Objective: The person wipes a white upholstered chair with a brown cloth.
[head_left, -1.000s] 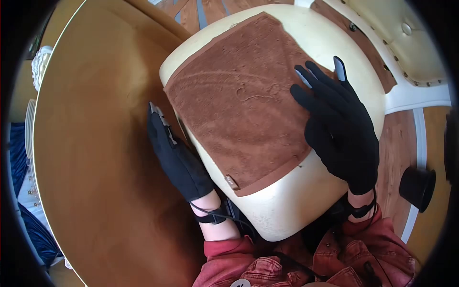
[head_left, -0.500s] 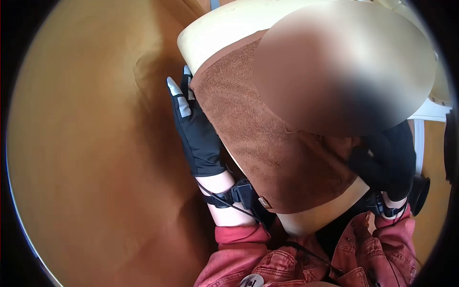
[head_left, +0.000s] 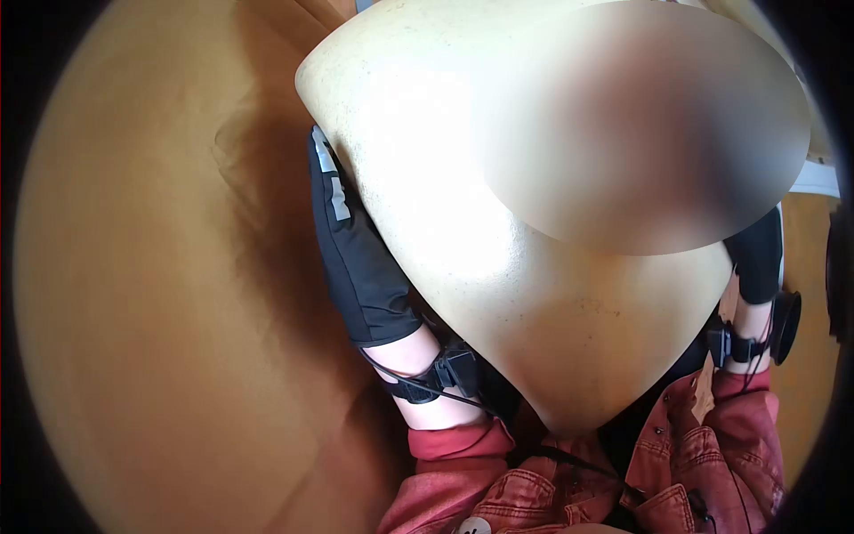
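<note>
Left fingers [head_left: 325, 158] are lying straight, unclenched, along the central seat's [head_left: 445, 214] nine-o'clock edge; blur is hiding the right hand's [head_left: 754, 258], state unclear. A bin [head_left: 786, 327], inside hidden, is standing at three o'clock; an unreadable badge [head_left: 474, 526], at six.

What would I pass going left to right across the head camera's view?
Brown surface, left hand in a black glove, cream seat, right hand, partly hidden by blur, then a black container.
</note>
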A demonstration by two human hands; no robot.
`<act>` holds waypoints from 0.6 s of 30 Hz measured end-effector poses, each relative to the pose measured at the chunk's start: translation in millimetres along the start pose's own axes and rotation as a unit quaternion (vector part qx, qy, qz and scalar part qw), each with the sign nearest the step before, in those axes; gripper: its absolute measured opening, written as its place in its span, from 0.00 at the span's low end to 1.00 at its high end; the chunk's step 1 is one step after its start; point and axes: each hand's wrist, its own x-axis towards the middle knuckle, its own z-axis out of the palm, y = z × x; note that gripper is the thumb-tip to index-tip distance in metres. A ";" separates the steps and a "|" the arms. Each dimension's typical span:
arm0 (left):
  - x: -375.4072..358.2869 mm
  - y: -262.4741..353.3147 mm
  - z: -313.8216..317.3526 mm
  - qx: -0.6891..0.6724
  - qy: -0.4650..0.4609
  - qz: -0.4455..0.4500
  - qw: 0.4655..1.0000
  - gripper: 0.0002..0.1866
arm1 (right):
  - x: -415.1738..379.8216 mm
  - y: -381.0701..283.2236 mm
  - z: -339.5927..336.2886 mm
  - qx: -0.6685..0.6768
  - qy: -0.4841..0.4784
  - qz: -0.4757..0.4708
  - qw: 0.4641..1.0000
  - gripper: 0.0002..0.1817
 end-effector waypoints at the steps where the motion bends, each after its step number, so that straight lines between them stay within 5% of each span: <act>1: 3.6 -15.3 -1.7 -0.016 -0.004 0.041 0.999 0.31 | -2.2 3.0 5.5 0.024 0.043 0.058 0.997 0.35; 3: 14.5 -16.4 -0.5 -0.032 -0.001 0.085 0.996 0.32 | 1.1 5.1 14.8 0.076 0.129 0.168 0.974 0.36; 6: 26.3 6.7 12.8 -0.251 -0.012 -0.116 0.961 0.30 | 5.1 -26.8 28.2 -0.105 0.049 0.042 0.992 0.35; 11: 10.7 -17.0 16.7 -0.191 -0.016 -0.040 0.981 0.31 | 41.9 -65.1 64.9 0.166 -0.282 0.036 0.944 0.33; 13: 4.6 -26.1 8.3 -0.159 -0.009 0.004 0.987 0.31 | 13.9 -39.1 14.9 -0.174 -0.091 -0.091 0.976 0.28; 15: 5.6 -27.7 4.4 -0.144 -0.002 0.027 0.989 0.32 | 8.1 25.4 15.0 0.064 0.032 -0.071 0.995 0.33; 16: 11.9 -26.7 6.2 -0.158 0.015 -0.023 0.987 0.31 | -2.0 39.9 18.1 0.064 0.034 -0.074 0.995 0.33; 18: 22.4 -22.2 9.5 -0.185 0.046 -0.123 0.974 0.31 | -16.8 57.8 30.5 -0.188 0.112 -0.106 0.970 0.31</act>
